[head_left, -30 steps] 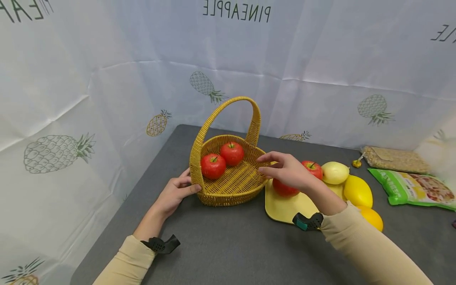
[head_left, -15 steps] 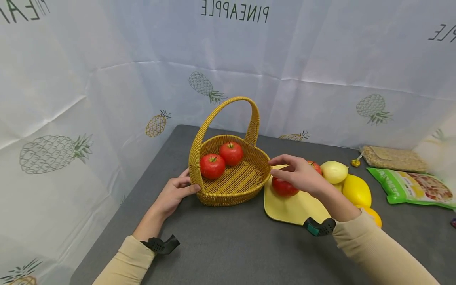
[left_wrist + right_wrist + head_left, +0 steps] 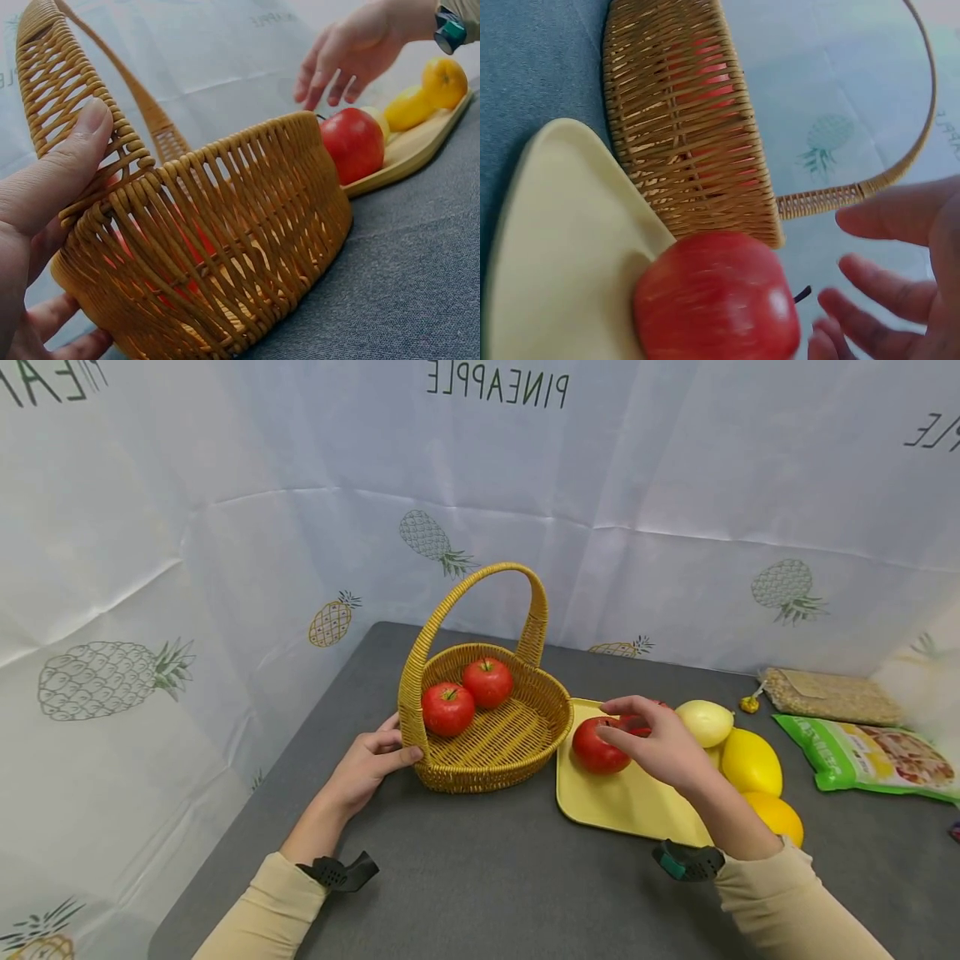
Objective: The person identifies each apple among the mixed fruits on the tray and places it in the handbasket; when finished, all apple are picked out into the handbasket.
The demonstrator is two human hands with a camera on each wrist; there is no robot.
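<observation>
My left hand (image 3: 363, 772) holds the left side of a yellow wicker basket (image 3: 480, 779), its thumb lying over the foot of the tall handle in the left wrist view. Inside sit two red apples, a nearer one (image 3: 447, 710) and a farther one (image 3: 488, 682). On the right, my right hand (image 3: 667, 747) hovers with loosely bent fingers above a pale yellow tray (image 3: 626, 806), grasping nothing. Just below its fingertips is a red apple (image 3: 716, 296) with a dark stem, near the basket's right wall. Another red apple (image 3: 636, 727) is mostly hidden behind this hand.
Right of the hand are a pale yellow fruit (image 3: 705, 722), a yellow mango-like fruit (image 3: 752, 762) and an orange-yellow one (image 3: 776, 817). Farther right lie a green food packet (image 3: 862, 756) and a bag of grain (image 3: 832, 696). A pineapple-print curtain (image 3: 525, 468) backs the grey table (image 3: 480, 868).
My right hand has drawn back rightward from the basket's right rim to above the tray's apples. My left hand and the basket have stayed put.
</observation>
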